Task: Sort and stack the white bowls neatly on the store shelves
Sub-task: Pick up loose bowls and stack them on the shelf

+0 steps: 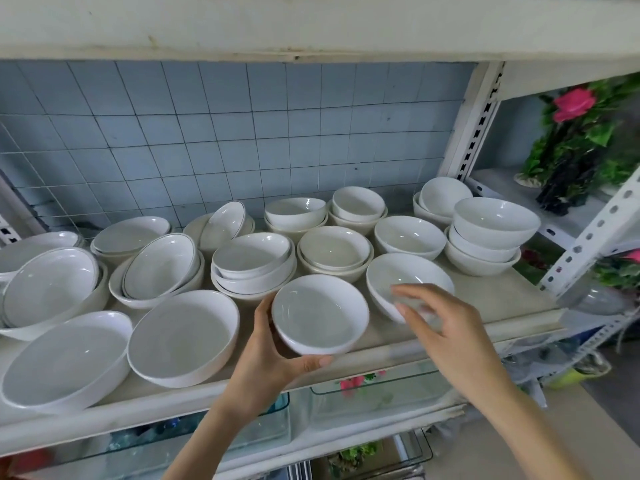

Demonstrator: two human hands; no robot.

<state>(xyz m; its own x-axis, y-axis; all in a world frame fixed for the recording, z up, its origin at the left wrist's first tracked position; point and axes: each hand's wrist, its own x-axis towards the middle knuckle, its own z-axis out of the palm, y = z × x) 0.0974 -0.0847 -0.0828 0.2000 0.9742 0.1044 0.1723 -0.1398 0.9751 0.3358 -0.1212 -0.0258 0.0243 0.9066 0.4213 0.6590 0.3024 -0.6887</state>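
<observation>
In the head view, a small white bowl is gripped by the left hand at the near edge of the shelf. Just right of it, the right hand is held with loosely spread fingers over a second bowl; contact cannot be told.

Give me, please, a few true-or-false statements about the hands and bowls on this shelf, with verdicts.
1. The left hand holds a small white bowl at the front edge of the shelf. True.
2. The right hand grips a glass tray. False: it reaches, fingers loose, over a second bowl.
3. The wall behind is tiled blue. True.
4. Every bowl stands alone. False: several are nested, like the right-end stack.
</observation>
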